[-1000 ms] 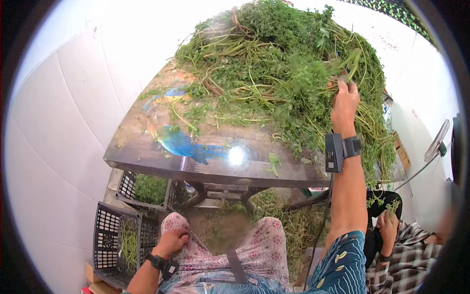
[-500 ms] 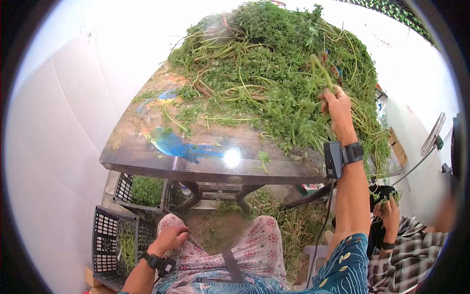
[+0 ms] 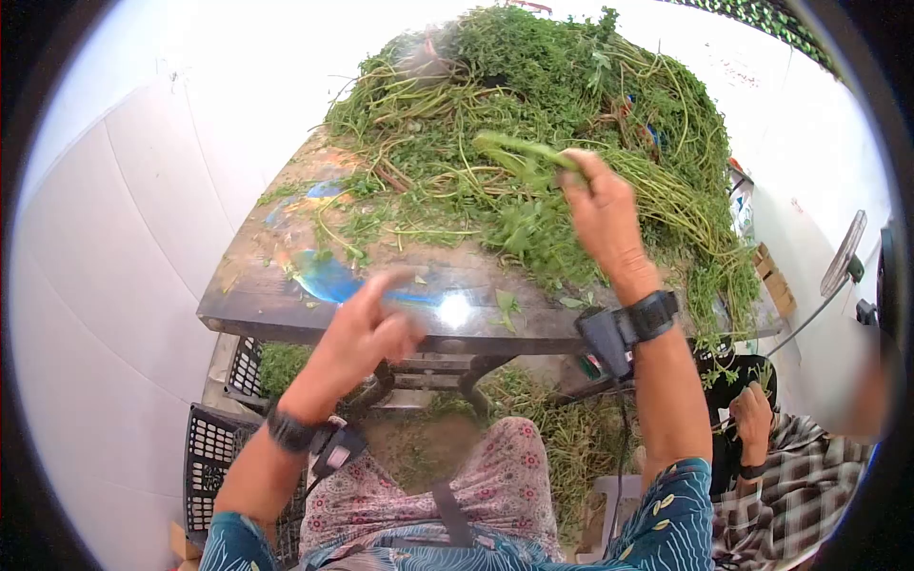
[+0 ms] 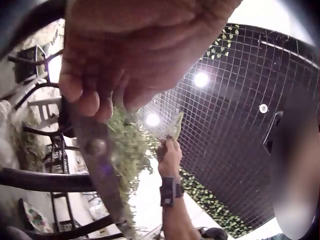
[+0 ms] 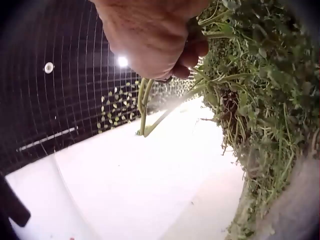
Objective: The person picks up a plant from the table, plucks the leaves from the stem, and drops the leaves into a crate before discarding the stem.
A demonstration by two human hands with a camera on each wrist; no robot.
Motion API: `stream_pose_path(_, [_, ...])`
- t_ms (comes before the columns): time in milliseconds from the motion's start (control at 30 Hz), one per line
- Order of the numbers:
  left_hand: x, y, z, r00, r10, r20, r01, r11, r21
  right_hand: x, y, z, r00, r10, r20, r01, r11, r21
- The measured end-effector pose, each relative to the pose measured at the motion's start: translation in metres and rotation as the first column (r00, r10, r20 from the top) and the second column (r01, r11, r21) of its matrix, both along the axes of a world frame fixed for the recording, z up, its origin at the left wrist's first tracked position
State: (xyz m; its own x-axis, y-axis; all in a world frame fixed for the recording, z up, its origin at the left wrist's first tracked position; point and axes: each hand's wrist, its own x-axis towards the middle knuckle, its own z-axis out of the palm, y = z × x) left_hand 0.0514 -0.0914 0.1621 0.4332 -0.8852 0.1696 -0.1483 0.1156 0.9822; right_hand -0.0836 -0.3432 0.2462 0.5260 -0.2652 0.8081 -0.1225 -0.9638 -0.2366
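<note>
In the head view, the right hand (image 3: 605,214) pinches a small bunch of green stems (image 3: 519,146) above the front of a large heap of leafy greens (image 3: 533,57). The right wrist view shows the bent stems (image 5: 144,107) hanging from under the right hand (image 5: 152,37). Over the table's front edge, the left hand (image 3: 367,333) is raised and holds nothing, its fingers blurred and partly extended. From the left wrist, the left hand's (image 4: 135,45) fingers look loosely bent beside the table edge (image 4: 95,145).
The wooden table (image 3: 257,276) has scattered sprigs on it. Black crates (image 3: 208,466) stand at lower left, one with greens inside. Cut stems cover the floor beneath. At lower right sits another person (image 3: 800,476), holding greens. A fan (image 3: 843,252) stands at the right.
The right hand has moved left and nearer with its stems. The left hand has risen from the thigh to the table's front edge.
</note>
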Motion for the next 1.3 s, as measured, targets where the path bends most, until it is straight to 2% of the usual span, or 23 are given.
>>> stream_pose_path(67, [-0.003,-0.032,0.018,0.996,-0.007,-0.088,-0.003,0.993,-0.121,0.012,0.016,-0.017,0.987,0.159,0.011,-0.156,0.976,-0.155])
stream_pose_path(133, [-0.004,-0.061,0.018,0.973,-0.041,-0.225,-0.023,0.962,-0.274,0.019,0.031,-0.028,0.962,0.264,-0.071,-0.272,0.949,-0.159])
stream_pose_path(233, [0.006,-0.075,0.012,0.987,-0.039,-0.158,-0.001,0.970,-0.244,0.016,0.043,-0.036,0.944,0.292,-0.152,-0.306,0.949,-0.074])
stream_pose_path(267, [0.012,-0.076,0.008,0.998,0.064,-0.025,-0.068,0.977,-0.200,0.012,0.036,-0.037,0.955,0.216,-0.201,-0.248,0.957,-0.152])
stream_pose_path(333, [0.030,-0.070,-0.001,0.936,0.246,0.251,-0.217,0.966,-0.141,-0.003,0.019,-0.027,0.974,0.059,-0.218,-0.114,0.962,-0.247])
stream_pose_path(367, [0.037,-0.066,-0.005,0.936,0.262,0.237,-0.227,0.960,-0.163,-0.011,0.007,-0.021,0.976,-0.020,-0.219,-0.047,0.953,-0.300])
stream_pose_path(433, [0.050,-0.060,-0.012,0.934,0.289,0.209,-0.246,0.946,-0.212,-0.026,-0.024,-0.020,0.993,-0.081,-0.085,0.055,0.962,-0.268])
stream_pose_path(467, [0.054,-0.057,-0.010,0.948,0.269,0.173,-0.228,0.947,-0.224,-0.034,-0.033,-0.015,0.991,-0.127,-0.026,0.121,0.978,-0.167])
stream_pose_path(500, [0.055,-0.056,-0.008,0.968,0.250,0.025,-0.233,0.929,-0.288,-0.041,-0.042,-0.011,0.984,-0.177,0.025,0.178,0.982,-0.060])
stream_pose_path(567, [0.047,-0.049,0.014,0.951,0.173,-0.258,-0.268,0.876,-0.401,-0.053,-0.065,-0.010,0.945,-0.267,0.186,0.278,0.960,-0.032])
stream_pose_path(600, [0.058,-0.046,0.015,0.923,0.115,-0.368,-0.281,0.855,-0.436,-0.059,-0.073,-0.011,0.937,-0.313,0.154,0.315,0.949,0.008])
stream_pose_path(667, [0.066,-0.048,0.011,0.879,0.052,-0.473,-0.287,0.850,-0.441,-0.066,-0.076,-0.009,0.915,-0.395,0.086,0.389,0.918,0.079])
stream_pose_path(767, [0.066,-0.054,0.000,0.850,-0.005,-0.527,-0.265,0.860,-0.435,-0.068,-0.066,-0.010,0.930,-0.363,0.060,0.352,0.926,0.140])
stream_pose_path(867, [0.056,-0.059,-0.013,0.832,-0.051,-0.553,-0.213,0.890,-0.402,-0.047,-0.035,-0.017,0.990,-0.138,-0.020,0.140,0.982,0.128])
stream_pose_path(967, [0.040,-0.068,-0.013,0.796,-0.135,-0.591,-0.138,0.909,-0.394,-0.013,0.010,-0.024,0.986,0.101,-0.132,-0.079,0.983,0.164])
stream_pose_path(1033, [0.029,-0.073,-0.012,0.768,-0.197,-0.609,-0.090,0.908,-0.408,0.011,0.025,-0.036,0.927,0.297,-0.230,-0.268,0.952,0.151])
stream_pose_path(1100, [0.020,-0.072,-0.001,0.747,-0.269,-0.608,-0.044,0.892,-0.450,0.026,0.034,-0.046,0.784,0.460,-0.416,-0.326,0.876,0.354])
stream_pose_path(1200, [0.029,-0.059,0.020,0.799,-0.235,-0.554,-0.101,0.855,-0.508,0.035,0.018,-0.066,0.669,0.217,-0.710,-0.105,0.974,0.199])
stream_pose_path(1300, [0.055,-0.039,0.023,0.827,-0.150,-0.541,-0.189,0.834,-0.519,0.029,-0.012,-0.066,0.789,0.136,-0.599,-0.046,0.986,0.162])
